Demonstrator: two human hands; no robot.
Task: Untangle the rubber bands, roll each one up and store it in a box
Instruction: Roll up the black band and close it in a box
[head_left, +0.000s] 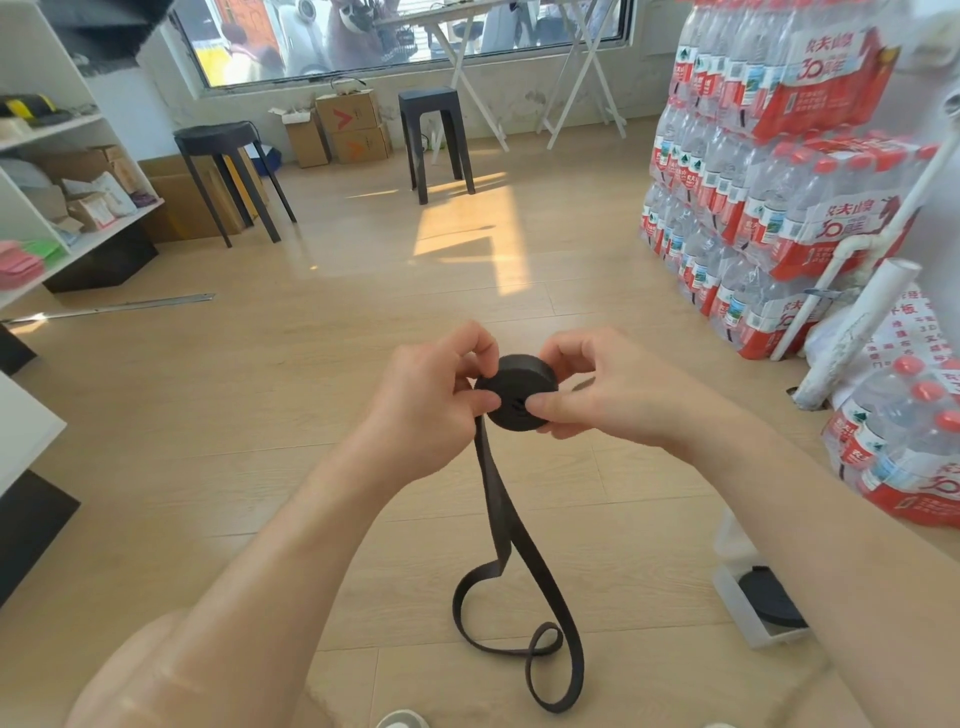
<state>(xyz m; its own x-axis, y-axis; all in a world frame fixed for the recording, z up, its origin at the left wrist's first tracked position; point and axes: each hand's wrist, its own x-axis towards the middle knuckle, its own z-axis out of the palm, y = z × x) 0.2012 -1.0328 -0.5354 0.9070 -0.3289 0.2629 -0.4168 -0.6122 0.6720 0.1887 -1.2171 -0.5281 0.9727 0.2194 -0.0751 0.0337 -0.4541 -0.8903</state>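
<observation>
Flat matte black rubber band (515, 392), wound into tight disc at ctr, is pinched between left hand (428, 402) and right hand (615, 397). Loose tail (496, 512) is hung looped onto wood floor (260, 415). Clear plastic box (733, 605) near right, w/ second black roll (771, 595) inside.

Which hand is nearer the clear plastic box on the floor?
Right. The right hand pinches the rolled black rubber band left of the clear plastic box; the left hand pinches it farther left.

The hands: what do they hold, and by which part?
Both pinch the black rolled-up rubber band: the left hand at the roll's left edge, the right hand at its right edge.
</observation>
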